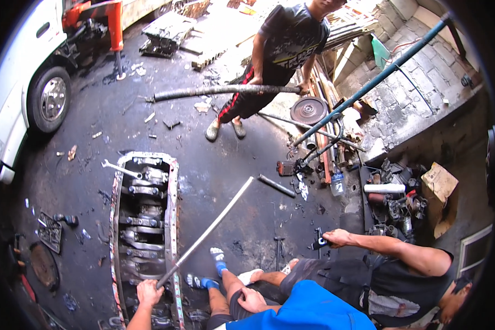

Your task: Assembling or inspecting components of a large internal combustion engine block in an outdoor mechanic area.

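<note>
My left hand point(149, 292) is closed round the lower, dark end of a long metal bar point(214, 224), which slants up to the right. The bar crosses the right rim of an engine block point(174, 220). Inside the block lies a crankshaft point(150, 210) in its row of bearing caps. A combination wrench point(122, 169) rests across the block's upper left corner. My right hand point(253, 300) lies on my bent knee, fingers apart and holding nothing.
On the right, a seated co-worker point(401, 275) holds a dark tool point(318, 242). A standing person point(286, 49) holds a long dark hose point(203, 92). A short metal rod point(276, 186) and a T-shaped tool point(279, 250) lie on the oily floor. A white truck point(16, 82) stands left; parts fill a bin at right.
</note>
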The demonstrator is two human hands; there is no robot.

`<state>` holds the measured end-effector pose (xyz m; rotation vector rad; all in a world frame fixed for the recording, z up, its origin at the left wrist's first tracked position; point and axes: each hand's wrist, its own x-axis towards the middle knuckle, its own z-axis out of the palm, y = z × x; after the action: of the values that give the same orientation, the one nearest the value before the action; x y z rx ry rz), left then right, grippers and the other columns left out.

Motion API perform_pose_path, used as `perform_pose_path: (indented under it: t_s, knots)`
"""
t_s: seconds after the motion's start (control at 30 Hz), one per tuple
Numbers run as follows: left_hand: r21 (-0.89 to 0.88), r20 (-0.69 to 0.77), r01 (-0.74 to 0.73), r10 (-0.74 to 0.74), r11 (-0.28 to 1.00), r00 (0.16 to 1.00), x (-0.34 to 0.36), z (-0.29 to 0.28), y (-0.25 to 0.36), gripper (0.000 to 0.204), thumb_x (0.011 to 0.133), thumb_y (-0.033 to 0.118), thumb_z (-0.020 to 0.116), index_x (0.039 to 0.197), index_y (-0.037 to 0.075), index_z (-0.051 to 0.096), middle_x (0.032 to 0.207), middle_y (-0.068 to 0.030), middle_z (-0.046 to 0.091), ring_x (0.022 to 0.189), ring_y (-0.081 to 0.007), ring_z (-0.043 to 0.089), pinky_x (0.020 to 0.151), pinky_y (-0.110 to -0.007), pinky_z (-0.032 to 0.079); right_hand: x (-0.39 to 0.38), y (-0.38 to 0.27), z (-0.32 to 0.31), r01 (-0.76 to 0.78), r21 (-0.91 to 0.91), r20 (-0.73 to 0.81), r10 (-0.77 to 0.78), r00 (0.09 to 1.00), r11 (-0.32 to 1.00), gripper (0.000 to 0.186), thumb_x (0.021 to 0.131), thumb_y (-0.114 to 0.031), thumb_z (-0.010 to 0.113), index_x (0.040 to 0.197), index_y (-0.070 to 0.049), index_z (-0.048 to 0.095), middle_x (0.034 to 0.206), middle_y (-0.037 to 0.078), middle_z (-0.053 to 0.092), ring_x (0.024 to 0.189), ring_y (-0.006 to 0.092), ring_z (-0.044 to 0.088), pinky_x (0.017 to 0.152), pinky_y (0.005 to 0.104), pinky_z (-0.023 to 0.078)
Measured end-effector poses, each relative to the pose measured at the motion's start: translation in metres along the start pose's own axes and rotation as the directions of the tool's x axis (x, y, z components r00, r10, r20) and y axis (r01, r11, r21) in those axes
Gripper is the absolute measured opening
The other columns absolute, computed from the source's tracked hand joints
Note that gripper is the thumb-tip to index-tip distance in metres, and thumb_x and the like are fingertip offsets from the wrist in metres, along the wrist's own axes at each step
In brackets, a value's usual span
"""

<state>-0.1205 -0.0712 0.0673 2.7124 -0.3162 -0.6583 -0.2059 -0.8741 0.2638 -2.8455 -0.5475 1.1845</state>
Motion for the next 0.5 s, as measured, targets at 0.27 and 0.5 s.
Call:
perform_pose_path:
  t_s: [0.27, 0.5]
  knots:
    - [0.036, -0.010, 0.019, -0.018, 0.999, 1.000, -0.015, 0.015, -0.018, 0.035, 0.072, 0.039, 0.072, 0.087, 0.008, 0.070, 0.093, -0.0122, 0.070, 0.097, -0.0321, 0.064, 0.088, -0.046, 0.048, 0.062, -0.093, -0.024, 0.041, -0.006, 0.132, -0.040, 0.990, 0.999, 0.038, 0.074, -0.018, 0.068, 0.105, -0.006, 0.051, 0.096, 0.015, 0.062, 0.087, 0.0369, 0.066, 0.075, 0.0472, 0.054]
    - [-0.023, 0.054, 0.041, -0.040, 0.999, 0.998, -0.015, 0.020, -0.022, 0.039, 0.073, 0.041, 0.072, 0.096, 0.009, 0.073, 0.098, -0.0115, 0.070, 0.104, -0.0316, 0.064, 0.094, -0.044, 0.047, 0.074, -0.136, -0.018, 0.041, 0.017, 0.098, -0.042, 0.994, 0.999, 0.046, 0.072, -0.014, 0.071, 0.109, -0.006, 0.045, 0.100, 0.016, 0.061, 0.087, 0.0390, 0.067, 0.072, 0.0503, 0.054]
